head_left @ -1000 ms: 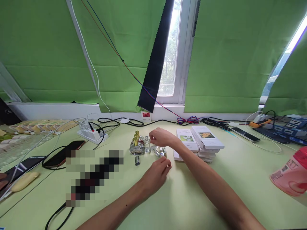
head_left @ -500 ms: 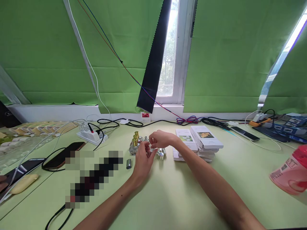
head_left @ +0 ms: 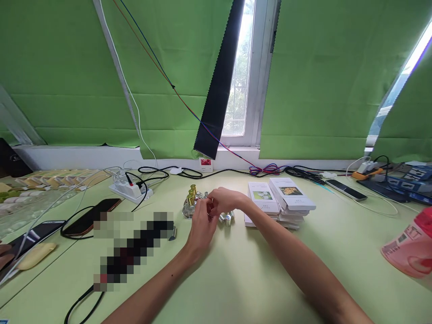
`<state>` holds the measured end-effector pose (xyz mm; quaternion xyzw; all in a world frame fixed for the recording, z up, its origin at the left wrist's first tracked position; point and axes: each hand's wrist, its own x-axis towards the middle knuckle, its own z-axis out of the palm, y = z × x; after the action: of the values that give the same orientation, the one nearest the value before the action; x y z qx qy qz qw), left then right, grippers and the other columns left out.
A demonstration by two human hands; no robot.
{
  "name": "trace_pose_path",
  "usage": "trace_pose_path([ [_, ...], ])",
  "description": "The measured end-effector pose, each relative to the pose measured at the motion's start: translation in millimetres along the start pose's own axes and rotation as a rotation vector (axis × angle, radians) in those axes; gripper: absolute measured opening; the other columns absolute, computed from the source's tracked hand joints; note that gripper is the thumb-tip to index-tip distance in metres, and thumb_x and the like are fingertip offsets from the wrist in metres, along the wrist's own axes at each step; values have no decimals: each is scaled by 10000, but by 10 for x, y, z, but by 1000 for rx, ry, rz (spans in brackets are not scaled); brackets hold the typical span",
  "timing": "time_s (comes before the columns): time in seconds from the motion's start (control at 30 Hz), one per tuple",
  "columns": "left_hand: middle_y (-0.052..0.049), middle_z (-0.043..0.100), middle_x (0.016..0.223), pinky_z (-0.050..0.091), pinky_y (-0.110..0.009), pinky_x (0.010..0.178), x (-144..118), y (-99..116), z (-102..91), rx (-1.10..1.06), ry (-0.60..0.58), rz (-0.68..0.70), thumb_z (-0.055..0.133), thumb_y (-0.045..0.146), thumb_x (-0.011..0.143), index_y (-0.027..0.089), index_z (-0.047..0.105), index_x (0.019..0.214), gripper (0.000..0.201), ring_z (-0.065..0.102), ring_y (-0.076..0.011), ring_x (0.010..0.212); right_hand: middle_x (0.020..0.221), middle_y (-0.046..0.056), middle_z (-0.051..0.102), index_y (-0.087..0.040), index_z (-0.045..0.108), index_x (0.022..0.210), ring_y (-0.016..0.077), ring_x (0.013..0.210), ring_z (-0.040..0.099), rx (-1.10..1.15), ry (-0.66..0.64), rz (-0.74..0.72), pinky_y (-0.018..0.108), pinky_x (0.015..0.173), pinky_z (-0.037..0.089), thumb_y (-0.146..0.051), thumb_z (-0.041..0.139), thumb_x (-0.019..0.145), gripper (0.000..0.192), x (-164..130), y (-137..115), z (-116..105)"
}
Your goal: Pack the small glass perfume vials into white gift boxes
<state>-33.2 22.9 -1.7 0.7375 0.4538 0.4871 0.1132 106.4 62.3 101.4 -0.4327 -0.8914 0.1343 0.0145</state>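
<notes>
Pale green table [head_left: 256, 279]. Bottles [head_left: 193, 204] and silver caps [head_left: 227, 218] near centre; one cap [head_left: 173, 233] at 9 o'clock of them. Box stack [head_left: 281, 202] at 3 o'clock. Power strip [head_left: 131, 191], phones [head_left: 90, 217] at 9–10. Pink bottle [head_left: 410, 247] at 4.

The person's left hand [head_left: 201, 225] and right hand [head_left: 223, 200] are bare, with no rings, watch or gloves showing, and both forearms are uncovered, no sleeve reaching into the head view.
</notes>
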Motion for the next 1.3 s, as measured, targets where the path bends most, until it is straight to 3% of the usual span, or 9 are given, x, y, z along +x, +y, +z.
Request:
trace_pose_path([
  [0.23, -24, 531, 971, 481, -287, 660, 13, 14, -3, 62, 20, 62, 548, 163, 896, 228, 496, 1023, 152, 539, -174, 814, 848, 17, 725, -184, 701, 870, 152, 765, 628, 18, 18, -20, 212, 549, 367, -208, 720, 732, 141, 25, 47, 5],
  [0.4, -16, 509, 927, 454, -286, 647, -7, 49, -18, 215, 30, 140, 551, 273, 946, 220, 484, 1076, 156, 514, -163, 740, 853, 38, 748, -158, 737, 897, 157, 802, 638, 5, 81, -8, 214, 589, 383, -147, 712, 772, 128, -9, 91, -55],
  [0.53, -65, 579, 997, 410, -269, 595, 6, 119, -100, 382, 18, 134, 492, 318, 981, 196, 498, 1095, 167, 582, -184, 775, 858, 46, 767, -165, 783, 951, 155, 805, 656, 39, 158, 45, 217, 639, 407, -106, 645, 825, 196, -53, 122, -129],
  [0.67, -79, 651, 1022, 416, -291, 614, 88, 304, -311, 692, -294, 17, 408, 291, 1019, 203, 577, 1037, 192, 665, -226, 837, 905, 69, 777, -160, 805, 931, 169, 825, 658, 47, 299, 113, 238, 674, 408, -93, 588, 851, 241, -50, 180, -163],
  [0.77, -115, 683, 1096, 475, -350, 717, 108, 413, -488, 862, -590, -155, 499, 272, 978, 194, 609, 1112, 190, 695, -307, 965, 941, 86, 774, -143, 801, 930, 177, 853, 654, 48, 351, 141, 248, 696, 406, -87, 562, 865, 254, -34, 228, -163],
  [0.83, -159, 662, 1197, 496, -396, 786, 83, 414, -590, 921, -696, -233, 532, 268, 958, 172, 607, 1181, 255, 681, -349, 1051, 935, 83, 771, -144, 796, 927, 175, 849, 649, 53, 372, 157, 246, 701, 405, -82, 565, 861, 248, -28, 250, -162],
  [1.0, -203, 593, 1264, 516, -423, 765, 19, 201, -840, 1056, -678, -368, 414, 184, 952, 164, 542, 1324, 393, 704, -345, 991, 917, 64, 761, -163, 780, 897, 169, 840, 629, 74, 409, 177, 242, 687, 399, -96, 571, 866, 221, -40, 274, -168],
  [1.1, -216, 602, 1199, 516, -424, 736, 15, 51, -971, 1080, -672, -413, 352, 154, 945, 131, 581, 1256, 387, 712, -338, 924, 897, 61, 755, -162, 771, 880, 165, 825, 619, 88, 423, 180, 239, 678, 396, -98, 550, 877, 229, -53, 278, -174],
  [1.3, -194, 656, 1132, 523, -435, 777, -30, 1, -963, 1013, -730, -372, 321, 57, 910, 132, 565, 1314, 478, 706, -347, 980, 866, 54, 748, -161, 763, 852, 159, 808, 614, 107, 433, 185, 235, 677, 392, -93, 563, 862, 211, -55, 280, -174],
])
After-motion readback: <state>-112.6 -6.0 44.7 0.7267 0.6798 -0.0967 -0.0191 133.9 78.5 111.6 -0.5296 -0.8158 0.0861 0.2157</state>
